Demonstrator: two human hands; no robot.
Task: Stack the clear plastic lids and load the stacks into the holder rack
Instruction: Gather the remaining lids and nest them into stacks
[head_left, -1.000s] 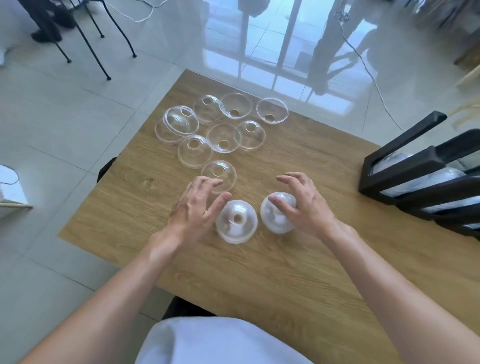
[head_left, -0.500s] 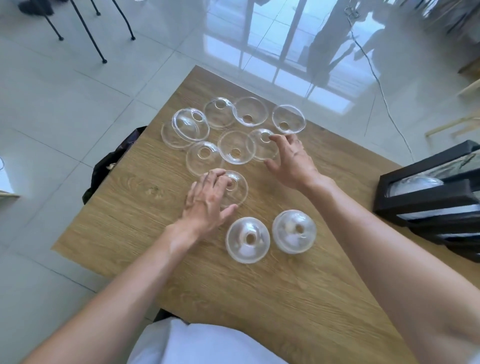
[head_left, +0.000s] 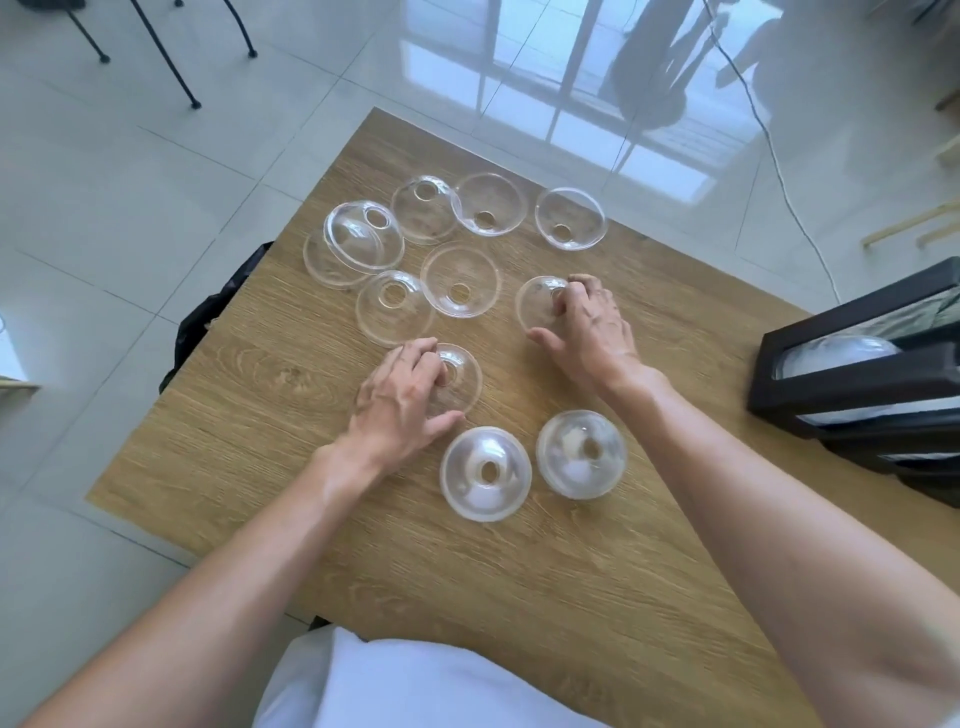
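A black bag (head_left: 218, 312) hangs off the left edge of the wooden surface (head_left: 519, 571). Just in from that edge sits the loose cluster of clear lids (head_left: 457, 249), some dome up, some dome down, several overlapping at the rims; the far-left one (head_left: 363, 236) leans tilted on another lid beneath it. Nearer the person, the left hand (head_left: 400, 395) lies over a single lid (head_left: 457, 376), fingers curled onto its dome and thumb spread out to the side; whether the grip has actually closed on the lid I cannot tell from here. In front of that hand stand two short stacks, dome up, side by side and apart: one (head_left: 485, 473) and, to its right, the other (head_left: 582, 454). Further back, the right hand (head_left: 587, 327) has its grip pinched on the top of a lid (head_left: 540, 304), fingertips at the hole and thumb stretched toward its near rim. At the far right edge stands the black rack (head_left: 857, 384), with lids already lying in its slots.
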